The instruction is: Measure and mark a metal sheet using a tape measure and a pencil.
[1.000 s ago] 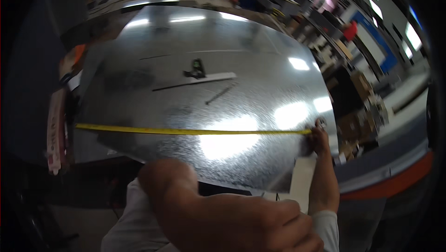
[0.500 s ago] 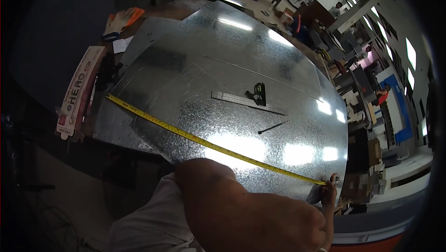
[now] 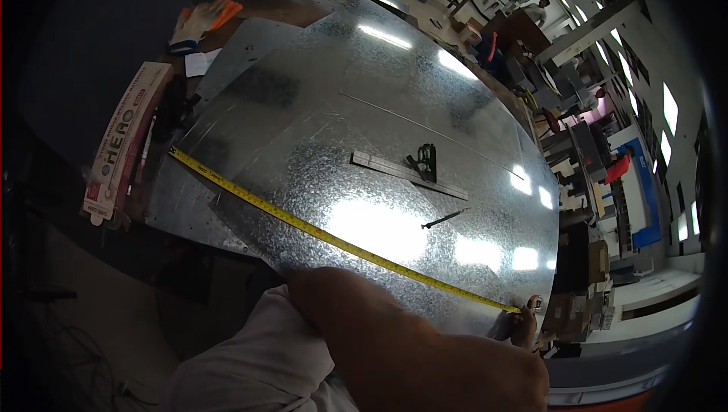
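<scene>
A yellow tape measure (image 3: 334, 240) runs in a long diagonal over a shiny galvanized metal sheet (image 3: 296, 135). Its far-left end lies by the sheet's left edge, and its case (image 3: 535, 303) is at the right edge. Beside the case, my right hand (image 3: 521, 324) has its fingers closed on the tape. My bare left arm (image 3: 425, 344) crosses the foreground from a white sleeve; the fingers of my left hand cannot be made out. Farther in on the sheet lies a combination square with a steel blade (image 3: 387, 167). A thin dark pen-like tool (image 3: 446, 219) rests nearer to the tape.
A long white and pink box (image 3: 125, 139) stands at the left edge of the table. Gloves with orange cuffs (image 3: 201, 25) and a white paper (image 3: 200, 63) lie at the back left. A thin rod or line (image 3: 425, 130) crosses the sheet. Cardboard boxes (image 3: 570, 313) stand beyond the right edge.
The whole view has shifted slightly. My left arm now covers more of my right forearm. The tape stays stretched over the sheet, with my right hand still at its case end.
</scene>
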`<state>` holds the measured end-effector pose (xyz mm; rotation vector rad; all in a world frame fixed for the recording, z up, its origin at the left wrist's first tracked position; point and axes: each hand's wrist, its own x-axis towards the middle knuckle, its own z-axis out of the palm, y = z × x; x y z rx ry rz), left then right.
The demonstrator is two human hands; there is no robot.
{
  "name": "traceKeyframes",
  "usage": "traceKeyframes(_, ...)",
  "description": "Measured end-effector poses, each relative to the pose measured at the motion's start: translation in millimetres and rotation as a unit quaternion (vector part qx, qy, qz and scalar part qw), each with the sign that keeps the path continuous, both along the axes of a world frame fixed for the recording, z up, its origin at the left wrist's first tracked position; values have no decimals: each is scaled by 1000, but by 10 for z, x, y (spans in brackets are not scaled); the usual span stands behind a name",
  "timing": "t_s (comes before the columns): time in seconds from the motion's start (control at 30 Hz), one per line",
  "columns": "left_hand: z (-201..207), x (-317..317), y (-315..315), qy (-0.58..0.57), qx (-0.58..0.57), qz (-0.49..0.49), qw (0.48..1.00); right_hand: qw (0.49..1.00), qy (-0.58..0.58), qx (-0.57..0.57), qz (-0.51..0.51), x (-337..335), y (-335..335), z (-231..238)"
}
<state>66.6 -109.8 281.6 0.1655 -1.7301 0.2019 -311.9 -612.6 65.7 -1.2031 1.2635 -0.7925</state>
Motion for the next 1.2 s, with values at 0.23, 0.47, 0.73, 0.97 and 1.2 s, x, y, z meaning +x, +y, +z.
traceKeyframes(0.23,27,34,-20,5,15,-3,1000,996,-46,27,66,11,54,31)
traceKeyframes(0.47,58,22,-67,-28,-50,54,997,995,13,-36,91,-28,17,-4)
traceKeyframes(0.73,67,-89,-130,-24,-52,34,998,998,-29,4,52,-21,54,20)
traceKeyframes(0.97,25,-116,-151,-17,-65,47,997,998,-25,1,49,66,147,66)
traceKeyframes(1.2,23,-189,-169,24,-44,10,999,1000,-8,-2,16,60,126,57)
